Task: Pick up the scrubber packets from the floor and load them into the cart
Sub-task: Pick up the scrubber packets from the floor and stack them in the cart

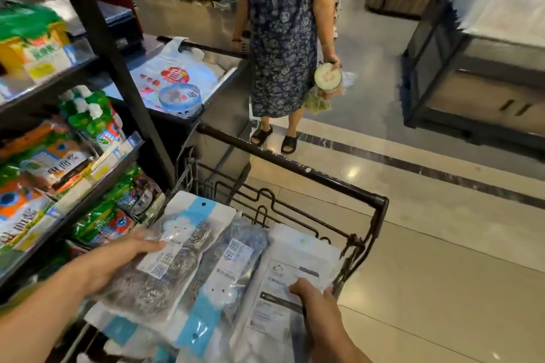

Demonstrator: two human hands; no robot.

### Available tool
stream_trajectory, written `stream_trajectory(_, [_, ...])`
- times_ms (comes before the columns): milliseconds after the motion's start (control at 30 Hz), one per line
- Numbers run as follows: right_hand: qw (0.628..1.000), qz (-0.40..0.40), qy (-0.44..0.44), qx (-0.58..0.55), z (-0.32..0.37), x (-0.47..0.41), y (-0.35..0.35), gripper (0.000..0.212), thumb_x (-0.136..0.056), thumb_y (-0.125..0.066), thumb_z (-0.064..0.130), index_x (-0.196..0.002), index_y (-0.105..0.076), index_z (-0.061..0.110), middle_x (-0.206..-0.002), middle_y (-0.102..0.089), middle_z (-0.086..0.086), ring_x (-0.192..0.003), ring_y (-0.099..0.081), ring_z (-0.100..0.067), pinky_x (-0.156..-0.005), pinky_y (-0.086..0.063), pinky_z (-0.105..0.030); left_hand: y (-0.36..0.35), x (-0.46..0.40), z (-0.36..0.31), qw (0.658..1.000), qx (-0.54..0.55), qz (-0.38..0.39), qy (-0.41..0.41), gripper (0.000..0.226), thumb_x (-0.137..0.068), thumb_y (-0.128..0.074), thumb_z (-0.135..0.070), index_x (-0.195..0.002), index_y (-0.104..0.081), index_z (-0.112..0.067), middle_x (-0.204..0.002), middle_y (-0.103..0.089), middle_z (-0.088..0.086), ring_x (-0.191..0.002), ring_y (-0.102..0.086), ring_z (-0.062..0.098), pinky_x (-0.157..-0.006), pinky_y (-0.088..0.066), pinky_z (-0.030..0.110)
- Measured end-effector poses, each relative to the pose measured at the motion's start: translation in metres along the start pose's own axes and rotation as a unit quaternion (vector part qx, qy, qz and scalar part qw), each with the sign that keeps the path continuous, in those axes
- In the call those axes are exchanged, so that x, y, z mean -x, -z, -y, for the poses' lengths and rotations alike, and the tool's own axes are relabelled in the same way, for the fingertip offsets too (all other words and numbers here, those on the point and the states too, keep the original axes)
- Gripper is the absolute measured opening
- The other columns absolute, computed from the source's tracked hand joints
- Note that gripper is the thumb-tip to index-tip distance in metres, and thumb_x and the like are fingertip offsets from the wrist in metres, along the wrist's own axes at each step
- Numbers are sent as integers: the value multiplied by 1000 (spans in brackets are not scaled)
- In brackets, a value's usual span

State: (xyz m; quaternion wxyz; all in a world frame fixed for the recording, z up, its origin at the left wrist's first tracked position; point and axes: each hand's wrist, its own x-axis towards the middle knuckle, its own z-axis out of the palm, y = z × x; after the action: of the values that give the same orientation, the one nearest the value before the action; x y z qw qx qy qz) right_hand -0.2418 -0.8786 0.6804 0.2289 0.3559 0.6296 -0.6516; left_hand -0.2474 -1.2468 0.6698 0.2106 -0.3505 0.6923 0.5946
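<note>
Three flat clear plastic scrubber packets with blue-and-white header cards [188, 256] lie fanned side by side over the black wire shopping cart [380, 203], and this reads as the loading step, packets being lowered or settled into the basket. The left packet shows coiled steel-wool scourers, silvery grey, under a white label; the middle one is darker and blue-tinged with its blue card pointing toward the wearer; the right one is face-down or mostly white, with printed text. All look light, slippery and floppy. The left hand [118, 256] lies along the outer edge of the left packet, fingers stretched nearly straight with the fingertips [156, 244] pressed onto the film. The right hand [312, 292] pinches the near edge of the white packet, thumb on top and fingers curled beneath; just beyond those fingers the cart's right rim shows. More pale packets sit blurred below the hands, already in the cart as far as I can tell. Next move, by my reading: let the bundle drop flat and pull both hands clear without dragging a packet over the rim. Left of the left fingers stands a dark metal shelf of green and orange cleaning goods [73, 156]; ahead, a shopper in a blue floral dress [283, 38] stands on the shiny tiled floor [442, 244].
</note>
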Motion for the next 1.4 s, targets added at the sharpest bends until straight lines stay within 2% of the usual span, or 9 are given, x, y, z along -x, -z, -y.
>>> stream_trajectory(133, [1000, 10, -14, 22, -8, -8, 0, 25, -83, -69, 5, -106, -68, 16, -100, -72, -9, -90, -66, -25, -73, -51, -35, -19, -6, 0, 998, -58, -8, -16, 74, -91, -76, -31, -156, -42, -22, -169, -27, 4, -153, -27, 27, -123, -25, 40])
stream_trajectory(333, [994, -34, 37, 94, -17, -12, -6, 33, -80, -74, 13, -111, -67, 18, -93, -75, 1, -83, -68, -16, -67, -50, -28, -29, -9, 15, 994, -111, 3, 11, 46, -88, -75, -45, -129, -59, -31, -144, -54, 2, -128, -50, 23, -116, -36, 41])
stream_trajectory(500, [983, -84, 73, 148, -18, 1, -16, 64, -72, -84, 19, -127, -52, 23, -109, -69, 0, -95, -66, -25, -89, -52, -35, -34, -7, 13, 991, -121, -57, -18, 44, -92, -73, -44, -132, -60, -29, -125, -64, -1, -100, -64, 13, -91, -55, 37])
stream_trajectory(667, [968, -79, 115, 209, -10, 9, -15, 51, -76, -82, 13, -112, -47, 19, -109, -58, -4, -96, -58, -22, -86, -50, -29, -44, 17, 2, 983, -159, -70, -62, 45, -98, -66, -44, -140, -53, -35, -127, -55, -5, -100, -58, 12, -75, -42, 28])
stream_trajectory(767, [949, -100, 151, 258, -17, 5, -19, 63, -56, -82, 41, -110, -53, 27, -113, -63, -4, -105, -62, -26, -96, -57, -46, -51, 33, 0, 980, -168, -84, -72, 42, -96, -66, -46, -135, -55, -35, -128, -55, -6, -103, -57, 13, -79, -42, 30])
stream_trajectory(867, [941, -86, 168, 280, -28, -3, -15, 95, -50, -76, 56, -136, -53, 25, -131, -60, -5, -124, -58, -31, -103, -54, -53, -58, 47, 1, 981, -148, -96, -84, 35, -94, -69, -47, -127, -61, -37, -127, -59, -5, -103, -59, 12, -79, -44, 31])
stream_trajectory(1067, [947, -34, 187, 259, -11, 40, 3, 70, -78, -82, 36, -140, -53, 23, -144, -51, -8, -124, -55, -24, -108, -50, -45, -82, 87, 5, 982, -108, -84, -127, 25, -97, -68, -36, -121, -66, -31, -118, -62, -14, -106, -59, 10, -79, -47, 30])
stream_trajectory(1233, [949, 35, 228, 215, -10, 80, 47, 37, -89, -76, 28, -118, -54, 37, -113, -58, 19, -94, -57, 3, -75, -44, -9, -97, 121, 10, 980, -92, -74, -159, 27, -96, -69, -38, -123, -68, -32, -127, -62, -12, -120, -56, 13, -89, -44, 31])
stream_trajectory(1400, [958, 49, 222, 174, -14, 113, 101, 31, -88, -77, 33, -116, -65, 34, -119, -68, 18, -112, -65, -7, -95, -55, -27, -139, 163, 2, 980, -72, -23, -182, 19, -99, -65, -29, -118, -71, -30, -121, -68, -9, -117, -61, 14, -98, -48, 39])
